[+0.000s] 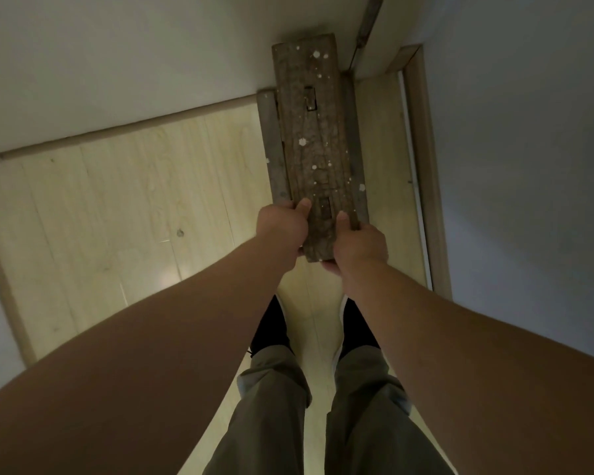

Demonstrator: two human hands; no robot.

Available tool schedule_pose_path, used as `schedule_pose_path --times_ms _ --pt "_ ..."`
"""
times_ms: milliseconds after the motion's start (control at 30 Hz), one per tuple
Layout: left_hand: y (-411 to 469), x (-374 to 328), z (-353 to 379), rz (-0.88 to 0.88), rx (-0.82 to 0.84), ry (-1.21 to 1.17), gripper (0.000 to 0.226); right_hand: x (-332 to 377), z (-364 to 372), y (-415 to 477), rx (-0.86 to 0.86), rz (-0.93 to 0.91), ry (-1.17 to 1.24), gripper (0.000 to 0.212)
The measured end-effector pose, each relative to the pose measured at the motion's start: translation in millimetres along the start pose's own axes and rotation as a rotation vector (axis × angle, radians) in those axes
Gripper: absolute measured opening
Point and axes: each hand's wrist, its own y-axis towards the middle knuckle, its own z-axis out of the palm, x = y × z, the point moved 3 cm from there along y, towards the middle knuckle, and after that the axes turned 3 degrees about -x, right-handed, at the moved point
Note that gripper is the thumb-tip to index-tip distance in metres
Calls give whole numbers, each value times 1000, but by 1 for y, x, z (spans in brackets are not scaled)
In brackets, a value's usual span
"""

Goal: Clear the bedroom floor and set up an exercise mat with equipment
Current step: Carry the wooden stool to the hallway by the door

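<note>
Both hands, left hand (282, 222) & right hand (360, 243), fingers clamped on near end of wooden bench (318, 149), far end by wall corner: keep level, lower w/ legs flat to floor (117, 200).

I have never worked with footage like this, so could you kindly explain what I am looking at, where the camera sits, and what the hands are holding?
There is no machine here: a person wears a wide-angle camera on the head, so the single picture looks forward and down along both bare arms. The left hand and the right hand each grip a side of the near end of an old wooden bench, a long worn plank flecked with white paint, with two rectangular slots in its top. Its far end reaches a corner by the white wall. Whether it is lifted or resting on the floor cannot be told. Below is a pale wood floor, with a door frame to the right. At the bottom are the person's grey trousers and dark shoes.
</note>
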Motion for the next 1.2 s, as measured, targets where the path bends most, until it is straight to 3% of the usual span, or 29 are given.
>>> schedule_pose_path --times_ms 200,333,433,533,633,700,767,1067,1100,1200 --pt "7 -6 3 -7 -15 50 20 7 -2 5 -16 -16 -3 49" --pt "5 -14 -1 17 -34 144 39 13 -6 4 41 -17 -42 51" --pt "-7 -25 -15 54 -88 180 46 25 -23 -13 -9 -30 -152 50" --pt "-53 -39 -34 28 -71 85 28 35 -55 -57 -51 -103 -128 32" --pt "-124 -41 -55 -3 20 -5 22 33 -90 -126 -9 -145 -123 36" --pt "-187 -61 -77 50 24 -70 38 54 -115 -189 -2 -122 91 29" --pt "-257 -76 -100 84 25 -103 39 58 -144 -254 20 -113 224 25" --pt "-580 -198 -184 414 191 -184 30 144 -295 -518 209 -460 310 18" --pt "-608 -208 -191 478 198 -173 30 155 -311 -540 209 -520 318 19" --pt "-683 -234 -209 675 220 -123 29 189 -368 -610 167 -745 294 52"
